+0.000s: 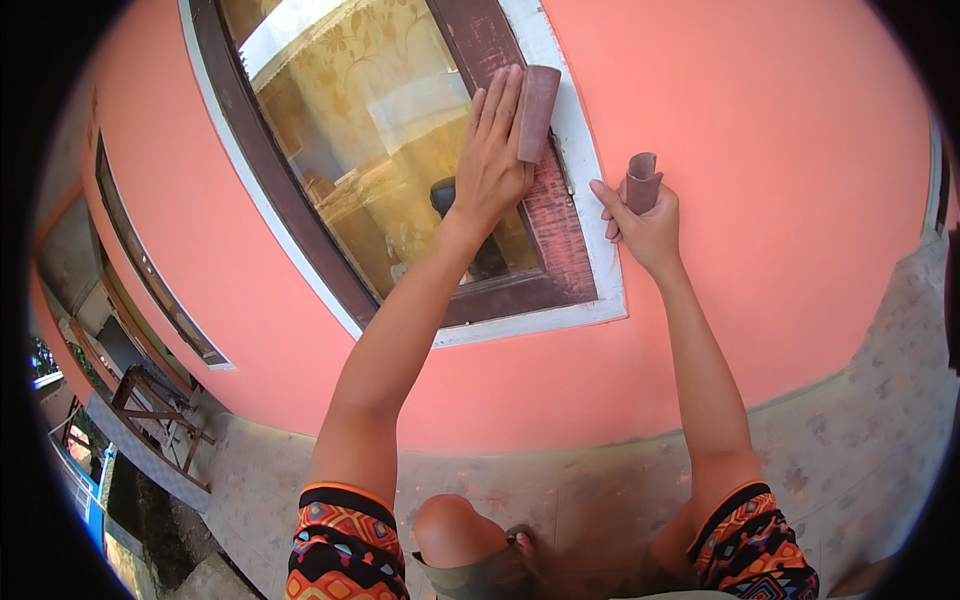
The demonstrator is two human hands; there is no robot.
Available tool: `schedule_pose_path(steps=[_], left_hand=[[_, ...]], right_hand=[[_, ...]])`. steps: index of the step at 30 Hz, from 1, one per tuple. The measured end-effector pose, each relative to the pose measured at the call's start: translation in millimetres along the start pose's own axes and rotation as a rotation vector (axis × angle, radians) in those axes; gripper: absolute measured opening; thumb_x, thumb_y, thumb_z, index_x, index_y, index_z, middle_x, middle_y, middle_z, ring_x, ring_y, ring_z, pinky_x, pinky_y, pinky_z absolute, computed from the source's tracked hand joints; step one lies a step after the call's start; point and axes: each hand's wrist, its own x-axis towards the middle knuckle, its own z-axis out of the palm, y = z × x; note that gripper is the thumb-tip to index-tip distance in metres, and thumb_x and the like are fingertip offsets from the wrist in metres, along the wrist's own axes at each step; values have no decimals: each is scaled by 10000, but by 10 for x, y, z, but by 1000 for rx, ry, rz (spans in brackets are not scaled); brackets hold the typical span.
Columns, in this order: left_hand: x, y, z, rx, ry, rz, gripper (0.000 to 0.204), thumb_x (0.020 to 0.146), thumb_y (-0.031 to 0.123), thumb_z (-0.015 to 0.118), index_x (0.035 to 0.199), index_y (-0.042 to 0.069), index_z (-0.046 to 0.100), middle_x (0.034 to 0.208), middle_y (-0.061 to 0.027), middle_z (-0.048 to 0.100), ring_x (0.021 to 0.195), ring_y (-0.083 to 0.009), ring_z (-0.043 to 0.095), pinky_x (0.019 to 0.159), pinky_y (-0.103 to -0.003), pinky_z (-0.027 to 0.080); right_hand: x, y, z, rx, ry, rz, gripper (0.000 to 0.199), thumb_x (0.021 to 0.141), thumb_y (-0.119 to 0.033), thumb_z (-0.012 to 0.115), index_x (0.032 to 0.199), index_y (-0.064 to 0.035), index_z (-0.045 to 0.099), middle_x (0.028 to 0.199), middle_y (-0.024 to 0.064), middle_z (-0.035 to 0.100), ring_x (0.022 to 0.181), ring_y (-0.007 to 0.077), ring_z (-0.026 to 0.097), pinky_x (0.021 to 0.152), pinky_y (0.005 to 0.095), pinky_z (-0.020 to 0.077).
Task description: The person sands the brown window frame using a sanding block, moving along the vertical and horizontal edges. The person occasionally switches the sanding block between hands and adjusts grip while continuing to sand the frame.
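Observation:
My left hand (492,150) lies against the right side of the brown wooden window frame (565,235), its fingers straight and close together. It holds a curled piece of brownish sandpaper (540,110), which stands out along the right edge of the fingers; the thumb is hidden. Below that hand the frame's brown surface is worn, with pinkish patches showing through. My right hand (648,222) is raised in front of the pink wall, closed around a rolled piece of sandpaper (643,183) that sticks up out of the grip. That roll is apart from the frame.
White trim (600,255) borders the window, and its glass (370,130) shows a yellowish curtain and reflections. The pink wall (740,200) spreads to both sides. Below is a patterned tile floor (830,440), with my bent knee (455,530) near it. A wooden stand (165,415) is at far left.

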Motion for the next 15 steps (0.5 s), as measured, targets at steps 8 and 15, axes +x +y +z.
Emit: schedule_pose_path(steps=[8, 15], left_hand=[[393, -305, 163, -88, 157, -42, 552, 1014, 72, 654, 1548, -21, 554, 1631, -225, 535, 1581, -447, 402, 1286, -584, 336], [128, -196, -48, -10, 82, 27, 528, 1058, 150, 651, 1551, -10, 549, 1641, -213, 524, 1548, -422, 456, 1278, -575, 346]], right_hand=[[-2, 48, 5, -7, -2, -48, 404, 948, -265, 897, 765, -65, 598, 666, 57, 667, 495, 110, 629, 437, 283, 497], [-2, 6, -13, 11, -20, -49, 388, 938, -259, 905, 791, -53, 610, 673, 62, 673, 499, 115, 633, 438, 286, 494]])
